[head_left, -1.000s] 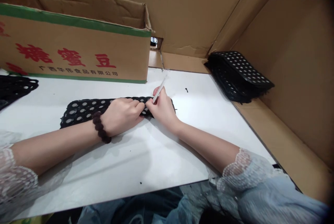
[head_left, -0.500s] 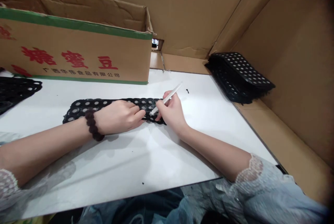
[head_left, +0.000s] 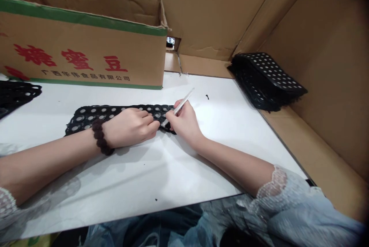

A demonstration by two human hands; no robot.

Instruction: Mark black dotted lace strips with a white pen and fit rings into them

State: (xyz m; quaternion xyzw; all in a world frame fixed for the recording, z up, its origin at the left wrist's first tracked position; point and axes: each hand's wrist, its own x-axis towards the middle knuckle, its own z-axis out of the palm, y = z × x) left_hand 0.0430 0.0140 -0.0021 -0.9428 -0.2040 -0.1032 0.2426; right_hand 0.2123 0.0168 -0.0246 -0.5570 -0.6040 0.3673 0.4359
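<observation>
A black strip with rows of round holes (head_left: pixel 92 113) lies on the white table. My left hand (head_left: pixel 131 127), with a dark band at its wrist, rests on the strip; its fingers are curled and pinch the strip's near part. In my right hand (head_left: pixel 184 122) is a thin white pen-like tool (head_left: pixel 183 101), held slanted with its lower tip on the strip just right of my left fingertips. My right fingers cover the strip's right end in part.
An open cardboard box (head_left: pixel 95 53) with red lettering stands at the back left. More black holed material (head_left: pixel 17 95) lies at the left edge. A stack of black dotted pieces (head_left: pixel 268 80) sits at the back right, beside cardboard walls (head_left: pixel 323 66). Small black scraps dot the table (head_left: pixel 129 197).
My right hand and the white tool have moved slightly left, closer to my left fingers. The whole view has shifted a little.
</observation>
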